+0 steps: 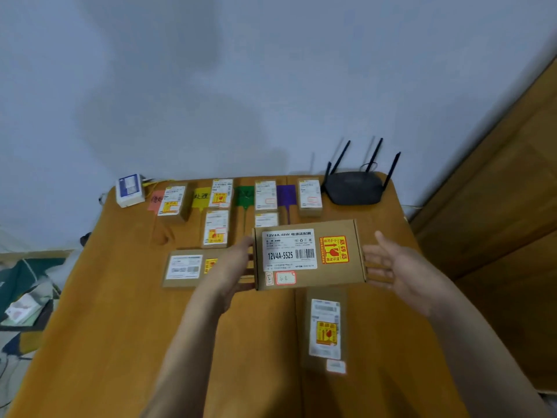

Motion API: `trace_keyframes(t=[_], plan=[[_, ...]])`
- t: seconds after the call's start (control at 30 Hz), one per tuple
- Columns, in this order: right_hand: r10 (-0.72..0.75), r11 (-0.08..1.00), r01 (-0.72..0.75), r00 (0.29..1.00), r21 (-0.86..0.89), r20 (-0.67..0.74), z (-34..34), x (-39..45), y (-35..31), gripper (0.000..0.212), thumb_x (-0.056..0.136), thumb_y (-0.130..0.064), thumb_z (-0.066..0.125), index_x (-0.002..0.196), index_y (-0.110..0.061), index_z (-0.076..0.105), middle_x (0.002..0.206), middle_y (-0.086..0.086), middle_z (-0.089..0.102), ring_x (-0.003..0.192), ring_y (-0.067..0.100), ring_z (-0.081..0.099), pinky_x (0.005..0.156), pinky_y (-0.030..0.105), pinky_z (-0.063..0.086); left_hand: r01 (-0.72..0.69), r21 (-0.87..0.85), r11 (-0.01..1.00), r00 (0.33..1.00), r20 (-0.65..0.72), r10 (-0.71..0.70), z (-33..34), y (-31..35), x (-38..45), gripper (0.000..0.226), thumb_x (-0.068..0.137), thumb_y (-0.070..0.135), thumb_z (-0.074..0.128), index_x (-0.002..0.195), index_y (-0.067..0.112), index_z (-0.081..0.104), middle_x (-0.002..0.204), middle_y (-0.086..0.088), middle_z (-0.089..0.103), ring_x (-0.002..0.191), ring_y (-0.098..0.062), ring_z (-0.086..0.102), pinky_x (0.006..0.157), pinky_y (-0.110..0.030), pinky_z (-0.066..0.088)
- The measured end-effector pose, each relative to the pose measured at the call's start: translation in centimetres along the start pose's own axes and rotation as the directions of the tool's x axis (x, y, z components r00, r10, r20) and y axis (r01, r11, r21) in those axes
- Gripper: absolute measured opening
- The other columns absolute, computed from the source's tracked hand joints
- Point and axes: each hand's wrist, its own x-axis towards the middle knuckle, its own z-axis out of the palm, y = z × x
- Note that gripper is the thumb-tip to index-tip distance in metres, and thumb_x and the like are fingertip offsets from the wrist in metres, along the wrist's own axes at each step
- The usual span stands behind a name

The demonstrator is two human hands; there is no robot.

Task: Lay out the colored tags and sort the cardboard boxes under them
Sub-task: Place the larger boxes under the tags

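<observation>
Large box [307,254] held between flat palms, left hand [238,260] and right hand [391,263], fingers straight; no wrap, may slip onto boxes below green tag [244,194].

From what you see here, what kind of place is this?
Probably a room in a home, not a warehouse: a Wi-Fi router stands on a small wooden table against a plain wall.

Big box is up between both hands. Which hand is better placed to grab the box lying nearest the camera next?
Right, probably. The right hand sits almost directly beyond the near box; the left hand is across the large box, farther off.
</observation>
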Motion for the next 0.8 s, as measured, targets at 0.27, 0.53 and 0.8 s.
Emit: trace_keyframes(t=[0.27, 0.53, 0.8], plan=[[0.083, 0.997, -0.083, 0.997, 0.009, -0.003, -5.5, 11.8, 2.5, 0.049, 0.103, -0.040, 0.046, 0.140, -0.009, 0.052, 0.138, 0.010, 0.057, 0.127, 0.031, 0.053, 0.108, 0.047, 0.044, -0.006, 0.114, 0.993, 0.997, -0.079, 0.015, 11.0, -4.5, 12.7, 0.042, 0.104, 0.033, 0.033, 0.136, 0.009, 0.046, 0.111, -0.005, 0.064, 0.092, -0.015, 0.063, 0.061, -0.022, 0.048], [0.176, 0.984, -0.174, 0.983, 0.047, -0.046, -5.3, 24.1, 3.3, 0.042, 0.104, -0.032, 0.048, 0.137, -0.007, 0.053, 0.132, 0.010, 0.059, 0.115, 0.027, 0.054, 0.099, 0.041, 0.043, 0.046, 0.179, 0.983, 0.989, -0.145, -0.020, 13.7, -5.5, 23.6, 0.041, 0.102, 0.036, 0.038, 0.130, 0.011, 0.054, 0.106, -0.003, 0.067, 0.094, -0.016, 0.066, 0.070, -0.026, 0.053], [0.264, 0.965, -0.262, 0.960, 0.029, -0.089, -4.3, 31.9, 3.4, 0.028, 0.104, -0.029, 0.046, 0.122, -0.011, 0.055, 0.118, 0.010, 0.058, 0.108, 0.025, 0.054, 0.102, 0.042, 0.043, 0.113, 0.216, 0.970, 0.987, -0.134, -0.085, 14.5, -5.8, 30.3, 0.037, 0.100, 0.038, 0.040, 0.119, 0.012, 0.058, 0.097, -0.002, 0.069, 0.089, -0.015, 0.069, 0.079, -0.035, 0.059]])
